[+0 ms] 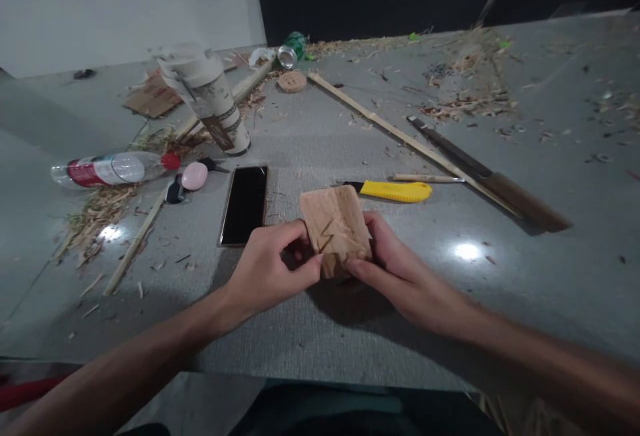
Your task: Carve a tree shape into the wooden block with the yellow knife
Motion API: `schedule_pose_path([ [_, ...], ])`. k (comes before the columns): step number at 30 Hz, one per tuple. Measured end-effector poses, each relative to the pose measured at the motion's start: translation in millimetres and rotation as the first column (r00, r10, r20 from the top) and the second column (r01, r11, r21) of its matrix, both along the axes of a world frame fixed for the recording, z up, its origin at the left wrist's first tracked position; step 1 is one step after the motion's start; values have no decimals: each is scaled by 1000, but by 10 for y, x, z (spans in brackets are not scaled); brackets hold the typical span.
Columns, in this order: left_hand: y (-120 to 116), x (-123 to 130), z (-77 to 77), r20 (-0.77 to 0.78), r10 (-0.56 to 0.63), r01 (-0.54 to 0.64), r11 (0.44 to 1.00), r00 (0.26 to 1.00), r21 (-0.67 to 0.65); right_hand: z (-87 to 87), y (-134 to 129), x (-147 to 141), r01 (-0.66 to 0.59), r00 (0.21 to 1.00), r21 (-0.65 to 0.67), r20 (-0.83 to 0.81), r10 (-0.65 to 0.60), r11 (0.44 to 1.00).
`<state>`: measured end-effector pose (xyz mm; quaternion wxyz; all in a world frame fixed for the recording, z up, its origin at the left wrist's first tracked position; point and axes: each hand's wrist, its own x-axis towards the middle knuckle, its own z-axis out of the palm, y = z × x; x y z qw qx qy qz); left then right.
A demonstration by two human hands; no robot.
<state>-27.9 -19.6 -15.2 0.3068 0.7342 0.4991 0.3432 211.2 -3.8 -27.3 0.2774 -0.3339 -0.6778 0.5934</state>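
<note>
A small square wooden block (341, 213) with rounded corners is held up over the grey table, tilted towards me. Thin slivers of wood lie on its face. My left hand (273, 266) pinches the block's lower left edge between thumb and fingers. On the opposite side, my right hand (395, 269) grips its lower right edge, the thumb at the bottom and the fingers behind. Just beyond the block lies a yellow utility knife (395, 191). A black-screened phone (244, 206) rests beside my left hand.
A long wooden strip (385, 129) and a dark file with a wooden handle (485, 173) lie to the right. Stacked paper cups (220, 103), a plastic bottle (117, 168) and a green can (293, 51) stand or lie at the left and back. Shavings (470, 99) litter the table.
</note>
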Motion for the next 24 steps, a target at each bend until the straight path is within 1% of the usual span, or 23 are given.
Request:
schedule_pose_path([
  [4,-3,0,-8,-3,-12,12,1000,1000,27,26,-3,-9,-1,1000,-15,0,1,1000],
  [9,-8,3,5,-37,-5,7,999,999,54,22,4,-21,9,1000,-21,2,-9,1000],
  [17,0,-12,26,-44,-15,19,997,999,79,20,-1,-20,6,1000,-56,-3,-6,998],
  [24,0,-3,29,-38,-11,13,998,999,54,5,-6,-11,4,999,-75,-35,-7,997],
])
